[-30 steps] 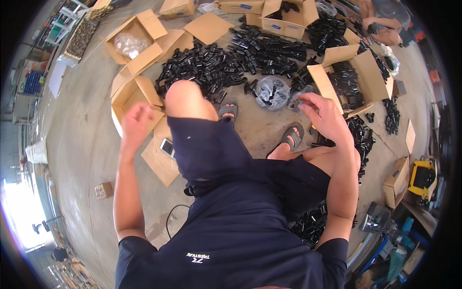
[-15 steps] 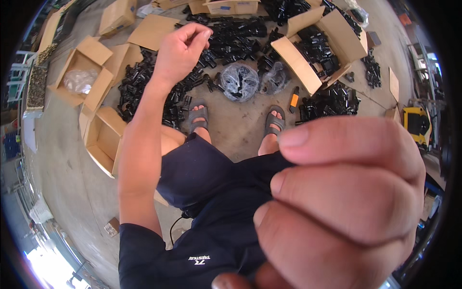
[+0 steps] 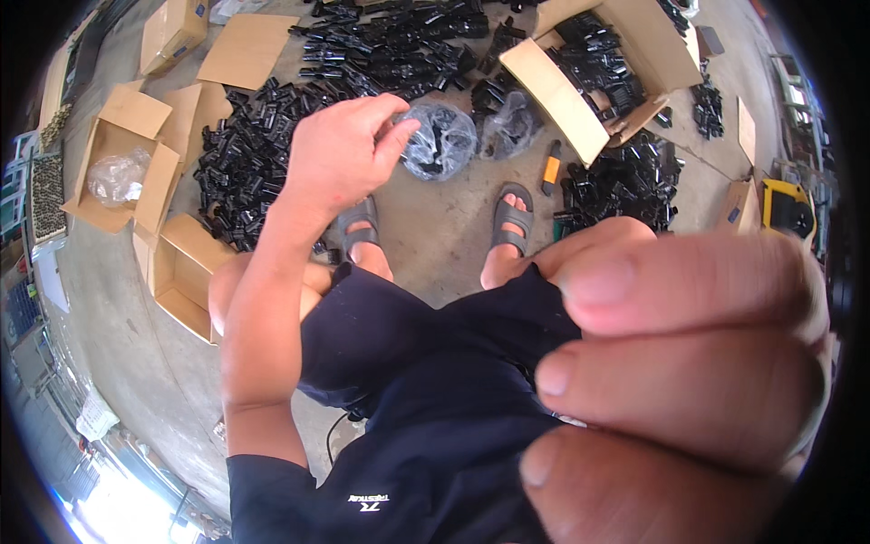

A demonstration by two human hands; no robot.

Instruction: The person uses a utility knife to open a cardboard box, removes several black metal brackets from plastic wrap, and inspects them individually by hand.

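My left hand [image 3: 349, 150] hangs over the floor, loosely curled, with a gap between thumb and forefinger and nothing visible in it. Just past its fingertips lies a clear plastic bag [image 3: 439, 140] with dark things inside. My right hand [image 3: 689, 363] fills the lower right, very close and blurred. Its fingers are bent and pressed together; whatever they may hold is hidden. Left of my feet spreads a heap of black plastic parts [image 3: 240, 168], and another heap of black parts [image 3: 621, 186] lies to the right.
An open carton [image 3: 553, 100] of black parts stands at the far right, near an orange-and-black tool [image 3: 551, 168]. At left are open cartons [image 3: 168, 181] and a cardboard sheet [image 3: 245, 53]. A second plastic bag [image 3: 507, 127] lies ahead. A yellow-and-black object [image 3: 787, 208] stands at right.
My left hand has come down and nearer, its thumb and forefinger now farther apart. My right hand has shifted slightly right. The view has tilted, and my legs look spread wider.
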